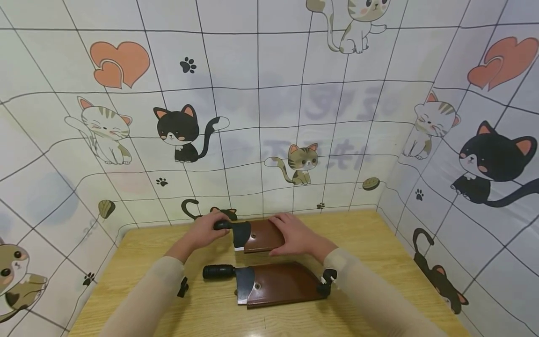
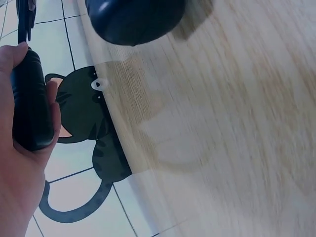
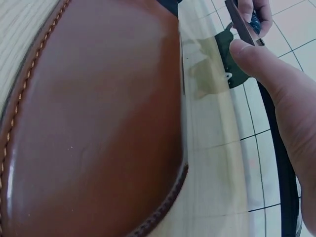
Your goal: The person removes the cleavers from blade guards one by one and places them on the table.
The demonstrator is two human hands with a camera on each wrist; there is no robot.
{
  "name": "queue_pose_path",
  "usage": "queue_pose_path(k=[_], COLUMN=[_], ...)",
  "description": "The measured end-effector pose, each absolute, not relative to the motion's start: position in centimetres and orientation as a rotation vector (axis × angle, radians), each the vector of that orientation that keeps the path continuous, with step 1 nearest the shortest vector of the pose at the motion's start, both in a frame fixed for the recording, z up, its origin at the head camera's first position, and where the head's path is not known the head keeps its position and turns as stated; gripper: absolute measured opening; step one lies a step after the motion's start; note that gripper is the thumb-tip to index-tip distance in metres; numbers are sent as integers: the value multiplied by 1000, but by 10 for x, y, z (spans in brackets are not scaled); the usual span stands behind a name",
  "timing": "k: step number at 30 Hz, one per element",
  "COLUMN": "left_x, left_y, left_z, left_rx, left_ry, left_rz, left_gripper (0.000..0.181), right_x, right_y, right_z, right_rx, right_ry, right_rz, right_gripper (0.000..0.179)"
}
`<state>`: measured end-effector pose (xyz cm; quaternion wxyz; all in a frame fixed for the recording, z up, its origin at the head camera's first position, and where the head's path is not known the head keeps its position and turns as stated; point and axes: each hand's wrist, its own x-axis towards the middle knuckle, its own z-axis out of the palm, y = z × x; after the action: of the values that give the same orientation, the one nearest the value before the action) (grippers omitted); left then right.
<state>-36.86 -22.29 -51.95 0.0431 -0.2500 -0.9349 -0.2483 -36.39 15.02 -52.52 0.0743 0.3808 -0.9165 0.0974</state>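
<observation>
My left hand (image 1: 205, 231) is gripping a black handle (image 1: 222, 225) that is pointing left. Between my hands the cleaver (image 1: 241, 234) is stretching, long axis sideways, into a brown sheath (image 1: 261, 235), a second cleaver (image 1: 286, 284) lying nearer me; my right hand (image 1: 300, 236) is pinching the sheath's right end.

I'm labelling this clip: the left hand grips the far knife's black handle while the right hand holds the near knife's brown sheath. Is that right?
Not quite: the head view shows the right hand holding the brown sheath of the far knife, not of the near knife. The left hand does grip the far knife's black handle.
</observation>
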Motion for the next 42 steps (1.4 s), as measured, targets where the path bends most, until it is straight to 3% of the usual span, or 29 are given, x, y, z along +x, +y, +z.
queue_pose_path(k=[17,42], left_x=[-356,-352], left_y=[-220,-217], left_z=[-504,-499], left_rx=[-804,-882], left_ry=[-2800,-2698], left_rz=[-822,-911], left_gripper=[27,23], right_x=[-346,-333], right_y=[159,163], right_z=[-491,-485], right_rx=[1215,1206], right_ry=[-2763,-2699], right_rz=[296,326], right_gripper=[123,124])
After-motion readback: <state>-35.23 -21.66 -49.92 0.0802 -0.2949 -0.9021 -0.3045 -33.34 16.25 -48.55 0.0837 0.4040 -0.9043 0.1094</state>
